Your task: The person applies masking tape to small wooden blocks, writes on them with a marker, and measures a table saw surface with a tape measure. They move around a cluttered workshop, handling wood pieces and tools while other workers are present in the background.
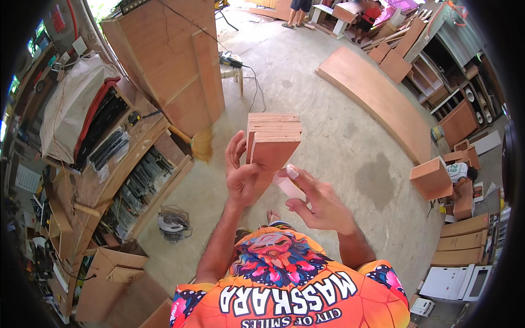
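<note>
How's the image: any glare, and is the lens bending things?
Head view: bright light washes out patches along the top edge; head view: the long wooden panel looks bowed, likely lens distortion, and the corners are black; head view: the plywood pieces in the left hand look reasonably sharp.

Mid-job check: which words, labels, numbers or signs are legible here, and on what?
Wording not copied out; places only:
Large white lettering: the wearer's orange shirt.
Number: another person's white shirt.
White sheet, far left: any print too small to read.
Held wooden pieces: none visible.
</note>
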Motion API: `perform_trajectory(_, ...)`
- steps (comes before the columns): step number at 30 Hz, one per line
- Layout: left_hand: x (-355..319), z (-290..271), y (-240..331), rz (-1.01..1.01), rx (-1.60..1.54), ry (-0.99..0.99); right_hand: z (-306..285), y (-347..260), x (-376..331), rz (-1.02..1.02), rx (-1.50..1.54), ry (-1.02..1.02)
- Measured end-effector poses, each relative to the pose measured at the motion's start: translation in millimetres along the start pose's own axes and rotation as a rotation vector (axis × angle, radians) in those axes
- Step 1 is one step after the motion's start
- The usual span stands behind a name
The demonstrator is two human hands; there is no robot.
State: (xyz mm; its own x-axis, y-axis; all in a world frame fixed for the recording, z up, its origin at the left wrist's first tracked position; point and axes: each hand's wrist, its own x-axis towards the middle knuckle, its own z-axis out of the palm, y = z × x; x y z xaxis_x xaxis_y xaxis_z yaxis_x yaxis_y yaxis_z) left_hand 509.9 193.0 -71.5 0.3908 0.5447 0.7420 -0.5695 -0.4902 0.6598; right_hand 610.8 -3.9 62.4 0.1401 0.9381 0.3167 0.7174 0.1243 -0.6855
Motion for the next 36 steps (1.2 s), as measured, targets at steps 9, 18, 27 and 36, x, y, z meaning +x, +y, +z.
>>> perform_trajectory(9,10,1,16,-0.05,0.062,-0.066,13,-10,16,-0.039,-0.181,-0.021)
perform_trajectory(18,11,-2,9,-0.055,0.058,-0.059,18,-2,12,0.027,-0.137,0.013)
perform_trajectory(27,4,-1,7,-0.086,0.104,-0.055,6,5,9,0.189,-0.042,0.175)
perform_trajectory(36,-7,7,-4,-0.069,0.124,0.044,8,27,17,0.351,-0.227,0.311)
